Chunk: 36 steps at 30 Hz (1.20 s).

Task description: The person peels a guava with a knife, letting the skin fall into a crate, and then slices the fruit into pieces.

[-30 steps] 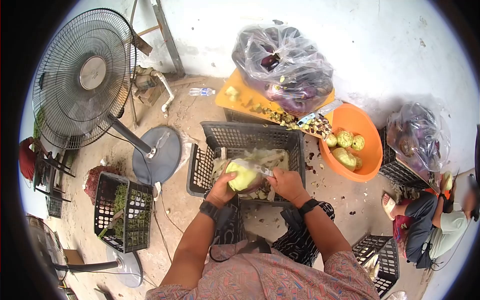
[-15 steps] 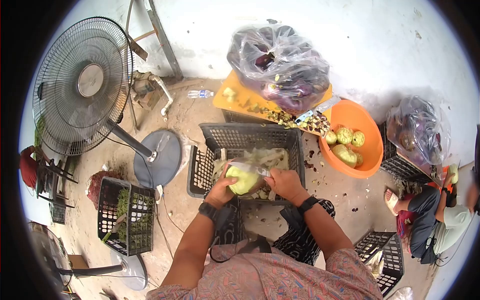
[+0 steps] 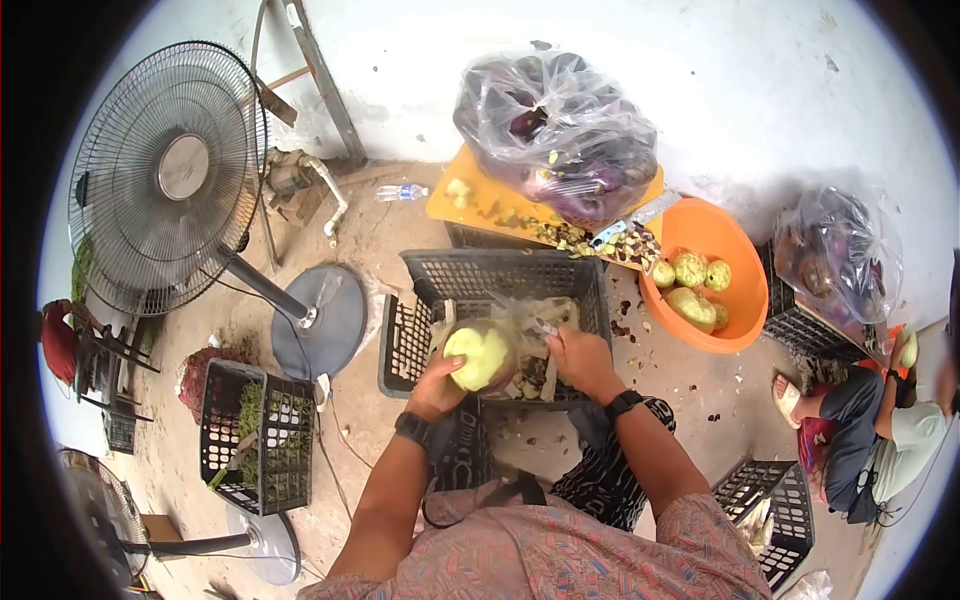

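Note:
My left hand (image 3: 437,385) grips a large round vegetable (image 3: 480,357) from its left side, thumb on its front. It looks like a kohlrabi: mostly bare pale green, with darker skin on its right. My right hand (image 3: 583,362) is closed round the handle of a knife (image 3: 520,312), whose blurred blade points up and left, just off the vegetable. Both hands are over a black plastic crate (image 3: 505,268) holding pale and dark peelings (image 3: 535,375).
Behind the crate, an orange board (image 3: 450,205) bears a bag of purple vegetables (image 3: 560,130), scraps and another knife (image 3: 610,233). To the right stands an orange basin (image 3: 742,250) with peeled vegetables. Fans (image 3: 185,168) stand left; a person (image 3: 880,430) sits at right.
The knife has lifted off the vegetable, its blade now tilted up and away. My right hand has shifted slightly right. The vegetable has turned in my left hand, showing dark skin on its right.

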Motion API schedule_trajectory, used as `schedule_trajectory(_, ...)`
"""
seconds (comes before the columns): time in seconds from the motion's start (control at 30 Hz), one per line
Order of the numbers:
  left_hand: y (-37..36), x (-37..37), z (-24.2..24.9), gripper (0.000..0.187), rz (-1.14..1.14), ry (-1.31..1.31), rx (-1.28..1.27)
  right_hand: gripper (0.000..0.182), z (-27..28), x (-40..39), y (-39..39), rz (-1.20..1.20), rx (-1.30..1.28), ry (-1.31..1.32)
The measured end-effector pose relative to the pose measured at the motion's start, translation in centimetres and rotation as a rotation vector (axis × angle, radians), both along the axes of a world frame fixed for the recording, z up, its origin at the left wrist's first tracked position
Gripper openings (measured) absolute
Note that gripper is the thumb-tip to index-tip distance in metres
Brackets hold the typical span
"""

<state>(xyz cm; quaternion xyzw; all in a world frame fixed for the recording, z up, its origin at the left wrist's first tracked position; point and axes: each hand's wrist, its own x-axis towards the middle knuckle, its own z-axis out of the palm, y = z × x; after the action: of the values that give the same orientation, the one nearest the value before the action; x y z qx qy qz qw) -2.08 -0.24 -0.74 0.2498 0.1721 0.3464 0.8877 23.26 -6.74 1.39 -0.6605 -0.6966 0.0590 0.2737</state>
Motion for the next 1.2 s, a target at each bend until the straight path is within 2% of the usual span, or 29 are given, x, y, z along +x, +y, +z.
schedule_trajectory(0.1,0.6,1.2,-0.5,0.065,0.05,0.101,-0.018,0.029,0.3,-1.0,-0.6,-0.022,-0.01,0.016)
schedule_trajectory(0.17,0.7,1.8,-0.8,0.065,0.061,0.129,-0.01,0.028,1.0,-1.5,-1.0,0.154,0.095,0.0)
schedule_trajectory(0.27,0.8,2.1,-1.0,0.068,0.05,0.146,0.004,0.028,0.4,-1.6,-1.1,0.193,0.174,-0.042)
schedule_trajectory(0.67,0.3,2.1,0.4,0.066,0.055,0.158,0.01,0.029,0.3,-1.4,-0.7,0.181,0.165,-0.085)
schedule_trajectory(1.2,0.0,2.0,0.8,0.073,0.023,0.165,0.074,0.03,0.2,-1.5,-0.6,0.199,0.22,-0.078)
